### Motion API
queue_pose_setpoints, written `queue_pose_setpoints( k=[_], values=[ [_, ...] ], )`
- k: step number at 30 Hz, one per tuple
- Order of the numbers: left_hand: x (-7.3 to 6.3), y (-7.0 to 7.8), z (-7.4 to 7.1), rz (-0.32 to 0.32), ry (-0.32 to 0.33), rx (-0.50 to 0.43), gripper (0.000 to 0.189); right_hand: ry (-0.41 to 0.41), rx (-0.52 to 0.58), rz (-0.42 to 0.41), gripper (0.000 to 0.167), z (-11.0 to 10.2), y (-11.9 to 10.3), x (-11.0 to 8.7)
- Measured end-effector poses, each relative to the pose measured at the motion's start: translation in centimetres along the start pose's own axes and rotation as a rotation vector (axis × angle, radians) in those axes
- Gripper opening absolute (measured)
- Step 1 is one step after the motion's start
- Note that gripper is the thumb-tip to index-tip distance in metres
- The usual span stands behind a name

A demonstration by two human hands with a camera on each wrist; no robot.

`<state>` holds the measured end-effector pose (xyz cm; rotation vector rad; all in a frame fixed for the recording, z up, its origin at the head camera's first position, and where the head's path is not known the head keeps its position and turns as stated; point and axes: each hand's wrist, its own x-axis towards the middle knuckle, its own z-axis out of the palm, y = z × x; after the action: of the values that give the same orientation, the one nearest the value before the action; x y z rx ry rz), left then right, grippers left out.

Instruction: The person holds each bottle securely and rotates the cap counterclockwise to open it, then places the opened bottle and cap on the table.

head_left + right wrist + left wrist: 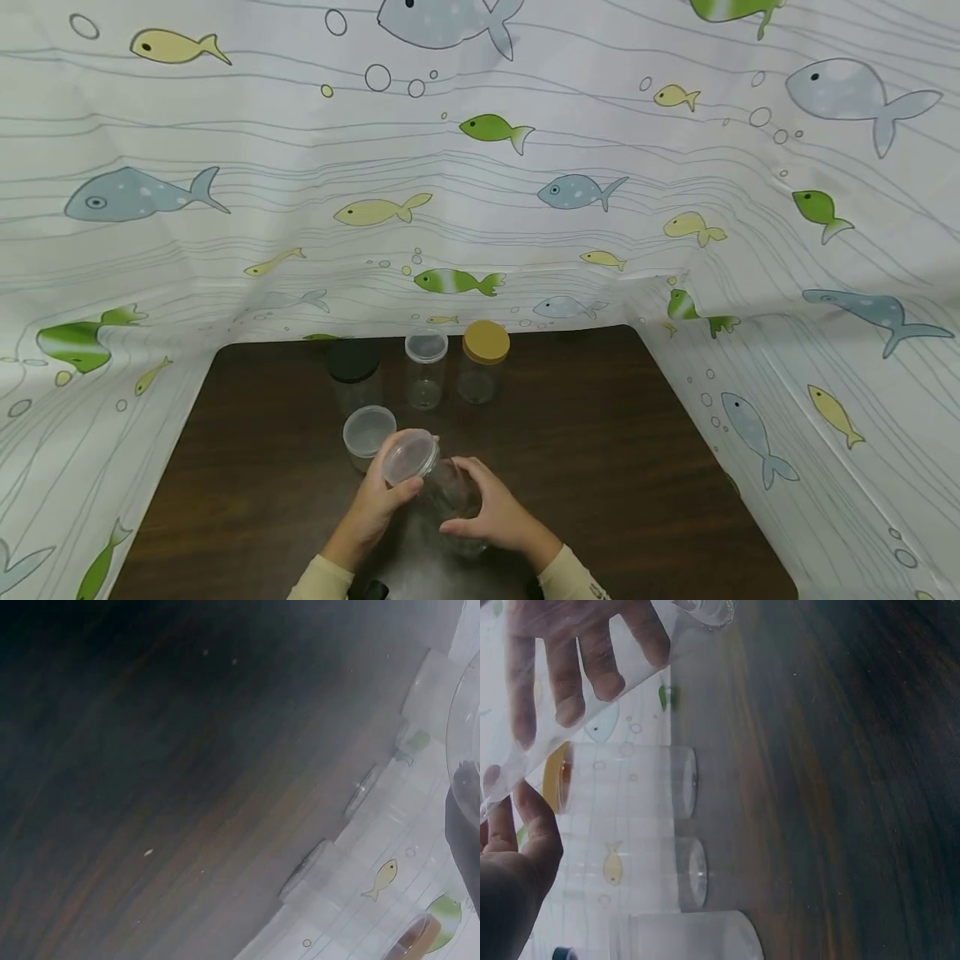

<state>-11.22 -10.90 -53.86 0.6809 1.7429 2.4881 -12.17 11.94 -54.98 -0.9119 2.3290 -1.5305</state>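
A clear plastic jar (pixel 450 492) is tilted between both hands, its translucent lid (pixel 410 457) toward the upper left. My left hand (pixel 381 492) grips the lid end, thumb across the near side. Lower down, my right hand (pixel 498 510) holds the jar's body with thumb and fingers spread around it. In the left wrist view, the right hand's fingers (pixel 600 679) show through the clear wall, while the left hand (pixel 525 847) is at the lid end. Only part of the jar (pixel 463 724) enters the right wrist view.
Beyond the hands stand a short jar with a translucent lid (pixel 369 433), a black-lidded jar (pixel 356 383), a slim white-lidded jar (pixel 426 375) and a yellow-lidded jar (pixel 482 367). The dark wooden table (pixel 637 467) meets a fish-patterned sheet (pixel 480 208) at back and sides.
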Motion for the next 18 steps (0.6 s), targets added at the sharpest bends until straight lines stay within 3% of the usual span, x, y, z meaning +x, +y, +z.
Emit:
queue_pose_setpoints(
  k=[4,8,12,15,18],
  values=[
    [0.0,-0.1,0.0,0.027,-0.003,-0.005,0.058,0.024,-0.066,-0.047,0.084,0.4,0.2,0.0],
    [-0.1,-0.2,-0.1,0.061,-0.024,-0.042,0.056,-0.015,-0.011,-0.075,0.089,0.2,0.3,-0.1],
    [0.0,0.0,-0.2,0.085,-0.038,-0.096,0.051,-0.064,0.185,-0.081,0.086,-0.3,0.6,-0.1],
    [0.0,0.4,-0.2,0.075,-0.048,-0.133,0.048,-0.102,0.393,-0.048,0.077,-0.6,1.0,0.0],
    [0.0,0.6,-0.1,0.062,-0.064,-0.145,0.048,-0.144,0.513,-0.003,0.074,-0.8,1.5,0.0]
  ],
)
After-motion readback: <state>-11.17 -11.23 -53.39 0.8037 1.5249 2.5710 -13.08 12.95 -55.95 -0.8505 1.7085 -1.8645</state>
